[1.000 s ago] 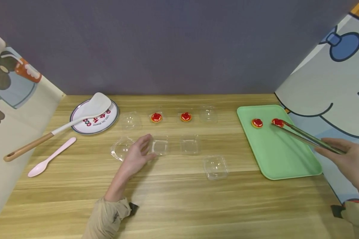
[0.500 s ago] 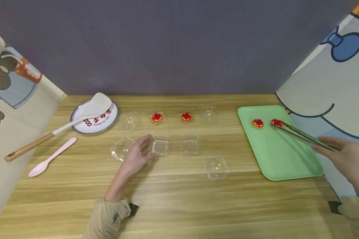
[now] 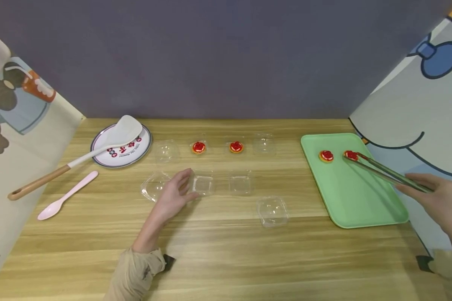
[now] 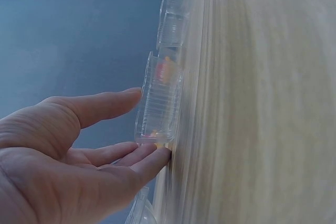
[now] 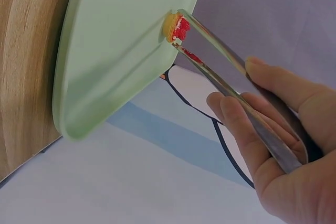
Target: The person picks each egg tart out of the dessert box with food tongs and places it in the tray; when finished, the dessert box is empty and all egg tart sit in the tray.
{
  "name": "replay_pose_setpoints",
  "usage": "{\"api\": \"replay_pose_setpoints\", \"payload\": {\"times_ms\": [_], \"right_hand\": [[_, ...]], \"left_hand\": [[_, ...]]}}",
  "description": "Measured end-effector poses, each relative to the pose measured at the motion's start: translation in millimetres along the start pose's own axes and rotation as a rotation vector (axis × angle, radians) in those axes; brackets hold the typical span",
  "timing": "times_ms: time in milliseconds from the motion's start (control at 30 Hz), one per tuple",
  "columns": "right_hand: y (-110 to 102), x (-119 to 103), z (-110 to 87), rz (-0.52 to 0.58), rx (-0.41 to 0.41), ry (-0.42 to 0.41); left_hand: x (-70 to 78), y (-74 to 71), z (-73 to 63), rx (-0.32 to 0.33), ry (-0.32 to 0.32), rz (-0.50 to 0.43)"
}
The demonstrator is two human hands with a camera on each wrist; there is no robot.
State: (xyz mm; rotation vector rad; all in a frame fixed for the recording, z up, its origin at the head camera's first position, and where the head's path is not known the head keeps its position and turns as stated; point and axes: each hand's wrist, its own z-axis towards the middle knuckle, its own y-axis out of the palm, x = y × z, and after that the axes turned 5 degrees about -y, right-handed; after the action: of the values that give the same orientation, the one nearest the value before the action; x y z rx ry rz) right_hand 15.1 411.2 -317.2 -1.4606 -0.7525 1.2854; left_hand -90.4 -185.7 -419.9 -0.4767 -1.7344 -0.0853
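Note:
My right hand [image 3: 438, 198] grips metal tongs [image 5: 231, 85] over the green tray [image 3: 355, 200]. The tongs' tips stand on either side of a small tart [image 5: 176, 28] with red topping; whether they squeeze it I cannot tell. A second tart [image 3: 326, 156] sits on the tray to its left. My left hand [image 3: 173, 194] lies beside a clear plastic box [image 3: 202, 184], thumb and fingers apart around its near end. In the left wrist view its fingertips [image 4: 157, 157] are at the box [image 4: 157, 106]; contact is unclear.
Behind, two tarts [image 3: 199, 147] sit in clear boxes, with more clear boxes and lids [image 3: 273, 211] about the wooden table [image 3: 226, 259]. On the left are a plate [image 3: 143, 152] bearing a white spatula [image 3: 126, 129] and a pink spoon [image 3: 68, 196]. Walls border the back and sides.
The head view has shifted slightly. The tongs' tips stay at the same tart, with only small movement of my right hand. My left hand keeps its place.

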Motion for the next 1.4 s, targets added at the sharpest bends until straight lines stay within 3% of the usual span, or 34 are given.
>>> {"api": "replay_pose_setpoints", "payload": {"times_ms": [267, 533, 867, 1200, 1400], "right_hand": [[3, -1, -1.4, 0.090, 0.026, 0.023], [4, -18, 2.5, 0.062, 0.128, -0.094], [-1, -66, 12.7, 0.080, 0.037, -0.062], [14, -116, 25.2, 0.196, -0.057, -0.228], [30, -152, 32.7, 0.257, -0.120, -0.310]], "left_hand": [[1.1, 0.9, 1.3, 0.013, -0.001, -0.002], [4.6, 2.7, 3.6, 0.040, -0.009, 0.025], [19.5, -2.4, 11.5, 0.130, 0.039, 0.098], [30.6, -8.7, 33.5, 0.225, 0.103, 0.036], [34.2, -10.6, 49.6, 0.263, 0.085, 0.037]]}}
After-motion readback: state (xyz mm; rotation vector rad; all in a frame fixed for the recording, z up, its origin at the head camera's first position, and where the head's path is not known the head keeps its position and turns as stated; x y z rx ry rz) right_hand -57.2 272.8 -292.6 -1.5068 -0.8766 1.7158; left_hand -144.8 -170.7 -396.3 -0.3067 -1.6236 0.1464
